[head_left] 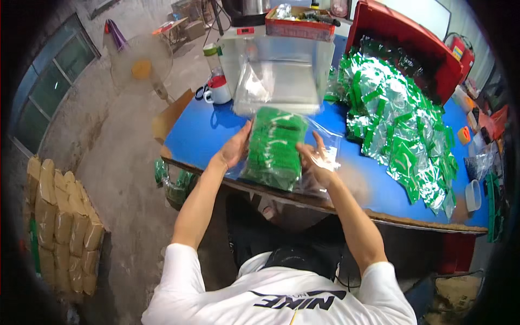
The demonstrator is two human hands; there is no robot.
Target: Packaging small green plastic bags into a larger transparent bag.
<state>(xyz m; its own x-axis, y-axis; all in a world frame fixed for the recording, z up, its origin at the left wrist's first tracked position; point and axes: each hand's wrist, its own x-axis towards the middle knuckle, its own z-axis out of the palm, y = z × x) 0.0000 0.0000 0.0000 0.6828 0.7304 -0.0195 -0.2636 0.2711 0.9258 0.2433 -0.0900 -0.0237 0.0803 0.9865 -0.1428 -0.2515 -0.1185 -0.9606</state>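
A clear plastic bag [275,149] filled with stacked green packets stands between my hands at the front edge of the blue table. My left hand [236,147] grips its left side, with some fingers hidden behind it. My right hand [318,160] is closed on the bag's right side, where loose clear film spreads past the fingers. Just beyond lies a stack of flat clear plastic bags [279,89]. To the right, a large heap of green and silver foil packets [395,119] covers much of the table.
A red bin [411,27] lies tipped behind the heap. A white mug [219,91] and a green-lidded bottle [213,59] stand at the back left. Behind the clear bags is a red box of odds and ends [299,28]. Brown wrapped bundles [65,227] sit on the floor at left.
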